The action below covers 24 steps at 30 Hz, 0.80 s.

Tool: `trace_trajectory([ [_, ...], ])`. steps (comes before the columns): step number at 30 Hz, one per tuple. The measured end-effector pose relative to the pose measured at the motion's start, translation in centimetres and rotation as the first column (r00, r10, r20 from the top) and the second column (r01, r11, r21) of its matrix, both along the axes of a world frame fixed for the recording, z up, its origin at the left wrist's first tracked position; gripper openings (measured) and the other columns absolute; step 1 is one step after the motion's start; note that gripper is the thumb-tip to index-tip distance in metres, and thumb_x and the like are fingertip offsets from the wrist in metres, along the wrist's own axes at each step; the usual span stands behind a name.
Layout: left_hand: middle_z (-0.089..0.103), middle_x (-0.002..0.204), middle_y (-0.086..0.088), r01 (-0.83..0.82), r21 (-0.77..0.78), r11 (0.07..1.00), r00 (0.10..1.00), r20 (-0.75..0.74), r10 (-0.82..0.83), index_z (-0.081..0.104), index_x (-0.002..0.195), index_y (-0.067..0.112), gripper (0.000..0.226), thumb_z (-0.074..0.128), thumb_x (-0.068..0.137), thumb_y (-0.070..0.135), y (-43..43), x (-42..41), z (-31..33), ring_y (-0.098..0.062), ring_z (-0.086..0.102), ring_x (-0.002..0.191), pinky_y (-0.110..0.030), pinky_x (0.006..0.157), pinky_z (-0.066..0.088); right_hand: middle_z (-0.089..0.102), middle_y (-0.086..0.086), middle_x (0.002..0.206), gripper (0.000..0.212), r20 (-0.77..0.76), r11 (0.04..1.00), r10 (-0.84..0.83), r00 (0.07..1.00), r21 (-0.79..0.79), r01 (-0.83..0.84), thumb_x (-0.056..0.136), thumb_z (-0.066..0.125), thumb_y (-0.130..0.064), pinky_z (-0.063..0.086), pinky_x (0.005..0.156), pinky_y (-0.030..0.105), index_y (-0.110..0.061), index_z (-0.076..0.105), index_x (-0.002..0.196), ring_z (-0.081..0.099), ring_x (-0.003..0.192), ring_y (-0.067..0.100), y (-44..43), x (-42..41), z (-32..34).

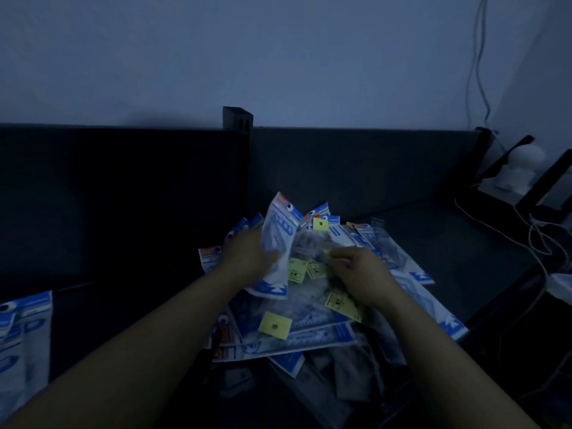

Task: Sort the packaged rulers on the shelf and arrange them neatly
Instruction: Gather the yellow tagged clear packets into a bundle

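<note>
Over the dark shelf (433,243), the left hand (247,258) has its grip clamped on a blue-and-white plastic ruler packet (278,239). The right hand (359,274) has an unclear grip. The slick heap (309,332) may slide.

1. Both bare forearms reach forward from the lower corners, converging
2. Left hand (247,257), motion-blurred, grips a raised ruler packet (278,243)
3. Right hand (360,274) lies palm down, fingers curled; any hold is unclear

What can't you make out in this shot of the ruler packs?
Head view:
Yellow labels: print too small, dim.
Left stack: cut by frame edge.
Right hand: curled fingers hide whether it pinches anything.
Left hand holding lifted pack: fingers motion-blurred.
Lower packs: lost in darkness.
</note>
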<state>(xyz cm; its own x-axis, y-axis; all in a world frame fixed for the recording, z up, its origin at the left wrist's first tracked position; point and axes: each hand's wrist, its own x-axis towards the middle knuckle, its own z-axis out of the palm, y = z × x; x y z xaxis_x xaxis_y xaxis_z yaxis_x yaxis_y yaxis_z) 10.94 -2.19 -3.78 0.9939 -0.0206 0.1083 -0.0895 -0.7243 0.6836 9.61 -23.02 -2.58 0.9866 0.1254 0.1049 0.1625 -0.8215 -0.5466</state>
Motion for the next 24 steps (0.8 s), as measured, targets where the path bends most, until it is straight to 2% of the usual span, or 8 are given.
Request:
trace_trajectory([
  [3, 0.063, 0.099, -0.012, -0.072, -0.188, 0.98, 0.997, -0.04, 0.066, 0.065, 0.103, 0.001, 0.021, 0.056, 0.093, 0.017, 2.0, -0.2, 1.3, -0.025, 0.058, 0.087, -0.03, 0.07, 0.043, 0.064, 0.012, 0.095, 0.025, -0.068, 0.993, 0.079, 0.995, -0.078, -0.084, 0.092, 0.056, -0.023, 0.048, 0.071, 0.034, -0.001, 0.064, 0.1, 0.06, 0.081, 0.024, -0.5, 0.6, -0.3],
  [5, 0.062, 0.098, -0.011, -0.1, -0.239, 0.966, 0.992, -0.096, 0.079, 0.065, 0.104, 0.004, 0.02, 0.053, 0.093, 0.017, 3.2, -0.8, 1.7, -0.021, 0.057, 0.081, -0.027, 0.064, 0.042, 0.054, 0.003, 0.078, 0.023, -0.11, 0.987, 0.139, 0.984, -0.067, -0.147, 0.088, 0.061, -0.03, 0.041, 0.063, 0.031, -0.006, 0.06, 0.086, 0.049, 0.066, 0.015, -0.2, 0.6, -0.5],
  [9, 0.062, 0.086, -0.007, -0.112, -0.203, 0.973, 0.963, -0.262, 0.056, 0.063, 0.089, 0.009, 0.013, 0.054, 0.091, 0.018, 3.7, -2.4, 1.0, -0.016, 0.056, 0.072, -0.022, 0.053, 0.039, 0.042, -0.004, 0.064, 0.034, -0.086, 0.974, 0.179, 0.98, -0.126, -0.189, 0.083, 0.069, -0.038, 0.032, 0.057, 0.029, -0.025, 0.043, 0.064, 0.039, 0.056, 0.011, 0.5, 0.8, -0.8],
  [13, 0.064, 0.103, -0.012, -0.133, -0.123, 0.983, 0.961, -0.258, 0.098, 0.064, 0.107, 0.003, 0.026, 0.052, 0.093, 0.02, 3.8, -3.3, 0.0, -0.022, 0.059, 0.088, -0.024, 0.065, 0.043, 0.044, -0.005, 0.067, 0.033, -0.1, 0.98, 0.164, 0.981, -0.101, -0.174, 0.086, 0.067, -0.031, 0.037, 0.055, 0.028, -0.027, 0.043, 0.062, 0.041, 0.057, 0.009, 0.7, 0.4, -0.3],
  [15, 0.063, 0.1, -0.012, -0.143, -0.076, 0.987, 0.963, -0.239, 0.121, 0.064, 0.106, 0.0, 0.028, 0.05, 0.094, 0.021, 4.3, -3.6, 0.2, -0.02, 0.057, 0.084, -0.024, 0.062, 0.041, 0.054, -0.002, 0.088, 0.011, -0.019, 0.971, 0.163, 0.986, -0.174, -0.164, 0.088, 0.063, -0.026, 0.047, 0.072, 0.032, -0.023, 0.059, 0.078, 0.053, 0.078, 0.013, 0.5, 0.3, -0.1],
  [18, 0.061, 0.088, -0.007, -0.17, -0.076, 0.982, 0.949, -0.28, 0.143, 0.064, 0.091, 0.006, 0.019, 0.052, 0.093, 0.021, 5.0, -3.8, 0.9, -0.016, 0.055, 0.073, -0.022, 0.057, 0.039, 0.049, 0.004, 0.131, 0.034, -0.006, 0.972, 0.157, 0.988, -0.174, -0.156, 0.088, 0.061, -0.031, 0.04, 0.098, 0.036, -0.02, 0.058, 0.12, 0.044, 0.125, 0.028, 0.9, -0.3, -0.1],
  [21, 0.063, 0.093, -0.009, -0.154, -0.026, 0.988, 0.946, -0.292, 0.14, 0.063, 0.094, 0.005, 0.019, 0.053, 0.092, 0.021, 4.7, -4.0, 0.9, -0.016, 0.056, 0.075, -0.024, 0.06, 0.042, 0.051, 0.005, 0.125, 0.049, -0.098, 0.974, 0.08, 0.992, -0.203, -0.099, 0.081, 0.063, -0.047, 0.045, 0.093, 0.04, -0.019, 0.053, 0.12, 0.046, 0.117, 0.028, 1.2, -0.7, -0.4],
  [24, 0.054, 0.122, -0.015, -0.191, 0.236, 0.953, 0.953, -0.19, 0.238, 0.048, 0.124, 0.003, 0.043, 0.055, 0.091, 0.03, 3.8, -4.3, 0.4, -0.029, 0.054, 0.106, -0.032, 0.083, 0.045, 0.055, 0.002, 0.117, 0.053, -0.173, 0.99, 0.057, 0.983, -0.117, -0.078, 0.082, 0.068, -0.042, 0.045, 0.086, 0.031, -0.014, 0.052, 0.125, 0.052, 0.101, 0.019, 0.8, -1.2, 0.0],
])
